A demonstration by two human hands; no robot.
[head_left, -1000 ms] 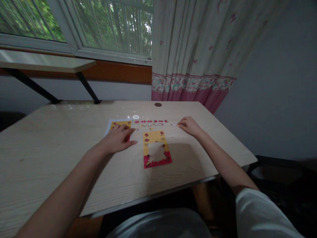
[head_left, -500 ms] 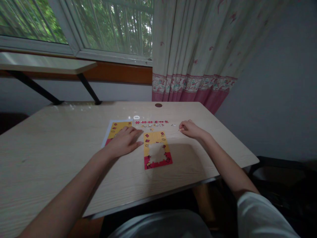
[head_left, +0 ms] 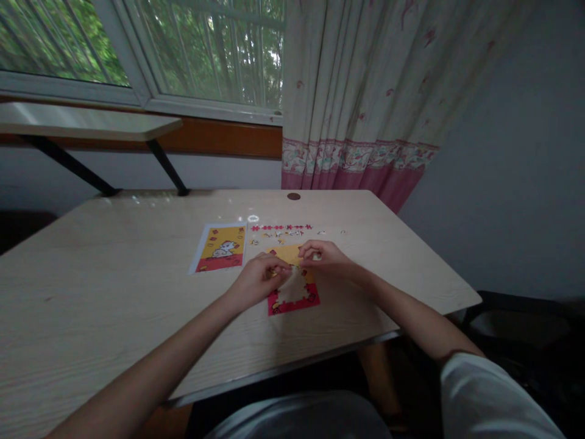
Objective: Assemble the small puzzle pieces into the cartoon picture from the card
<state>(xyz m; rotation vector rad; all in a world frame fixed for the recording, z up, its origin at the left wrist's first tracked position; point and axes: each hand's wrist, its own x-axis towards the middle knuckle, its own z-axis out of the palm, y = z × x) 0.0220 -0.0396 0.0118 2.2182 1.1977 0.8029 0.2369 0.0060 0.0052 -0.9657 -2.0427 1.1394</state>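
Observation:
The jigsaw puzzle [head_left: 295,308], a yellow and red frame with an open middle, lies flat in front of me. Over its upper part my two hands meet, fingertips close together. My right hand [head_left: 326,259] is pinched at the upper right of the opening, with a small pale puzzle piece [head_left: 296,268] by its fingertips. From the left, my left hand [head_left: 259,277] reaches in with thumb and fingers drawn together beside the same spot. What sits between the left fingertips is hidden. Both hands cover much of the yellow part.
Left of the puzzle lies a reference picture [head_left: 219,249] of a white animal. Behind it are a row of red puzzle pieces [head_left: 278,227] and several pale puzzle pieces [head_left: 286,233]. A raised shelf [head_left: 91,121] stands at the back left. The table's front edge [head_left: 283,371] is near me.
My right hand has moved left and nearer, from beside the loose pieces to the puzzle. My left hand has moved right off the reference picture, uncovering it and a loose piece.

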